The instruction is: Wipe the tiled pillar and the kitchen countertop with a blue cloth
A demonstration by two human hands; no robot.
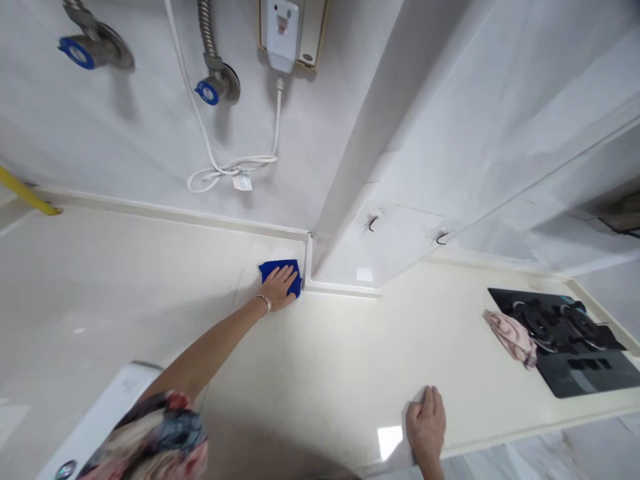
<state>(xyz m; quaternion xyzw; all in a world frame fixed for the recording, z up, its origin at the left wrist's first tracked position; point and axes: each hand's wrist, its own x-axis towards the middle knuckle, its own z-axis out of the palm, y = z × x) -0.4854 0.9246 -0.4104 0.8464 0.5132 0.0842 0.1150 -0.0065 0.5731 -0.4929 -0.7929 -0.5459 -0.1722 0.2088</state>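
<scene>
My left hand [278, 287] lies flat with fingers spread on a blue cloth [269, 268], pressing it onto the cream countertop [150, 287] in the corner where the backsplash meets a wall pillar. A thin bracelet circles that wrist. My right hand [427, 425] rests palm down near the counter's front edge, fingers together and slightly bent, holding nothing that I can see.
A black gas hob [570, 340] sits at the right with a pink cloth [511, 337] on its left edge. Two hooks [373, 221] hang on the wall panel. Valves [210, 90], a white cable [225, 167] and a socket [283, 30] are on the wall.
</scene>
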